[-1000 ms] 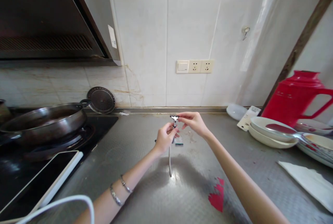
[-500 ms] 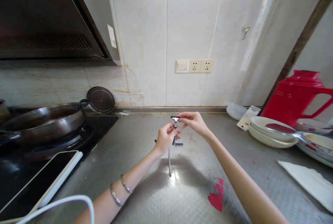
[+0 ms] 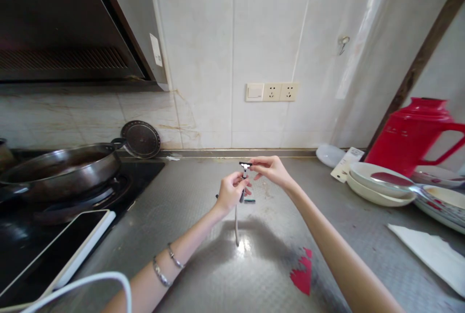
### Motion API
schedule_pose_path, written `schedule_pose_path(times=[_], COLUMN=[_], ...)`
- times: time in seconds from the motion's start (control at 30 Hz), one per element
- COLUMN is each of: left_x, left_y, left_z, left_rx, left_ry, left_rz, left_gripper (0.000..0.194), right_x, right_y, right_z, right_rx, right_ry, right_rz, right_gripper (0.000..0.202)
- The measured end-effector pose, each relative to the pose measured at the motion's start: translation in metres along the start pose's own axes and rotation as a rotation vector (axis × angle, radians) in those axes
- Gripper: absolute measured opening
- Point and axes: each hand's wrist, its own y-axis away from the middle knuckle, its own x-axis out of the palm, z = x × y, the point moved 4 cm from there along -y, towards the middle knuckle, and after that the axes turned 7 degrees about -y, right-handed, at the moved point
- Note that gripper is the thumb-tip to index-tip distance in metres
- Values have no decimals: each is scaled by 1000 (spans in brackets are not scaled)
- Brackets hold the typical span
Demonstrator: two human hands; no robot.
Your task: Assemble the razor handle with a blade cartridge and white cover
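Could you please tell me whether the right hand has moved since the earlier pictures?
No, not visibly: the right hand stays in practically the same place below the wall socket panel.

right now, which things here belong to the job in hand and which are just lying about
In use:
- razor-like tool, held by the left hand, right hand at its head
- possibly the small dark strip below

Lying about:
- pan
- phone-like device
- red jug
- stacked bowls
- white sheet

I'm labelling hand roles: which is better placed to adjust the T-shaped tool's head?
Probably the right hand: its fingers are at the tool's head, while the left hand holds the handle.
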Motion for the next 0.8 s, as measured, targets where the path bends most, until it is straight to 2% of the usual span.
schedule_pose_path(times=[0.8], left_x=[0], left_y=[0], left_z=[-7], left_rx=[2], left_ry=[-17], left_rz=[25], left_gripper=[24], right_x=[-6], right_y=[-2], right_z=[-3], right_rx=[20], right_ry=[-21], right_rz=[0], right_gripper=[26])
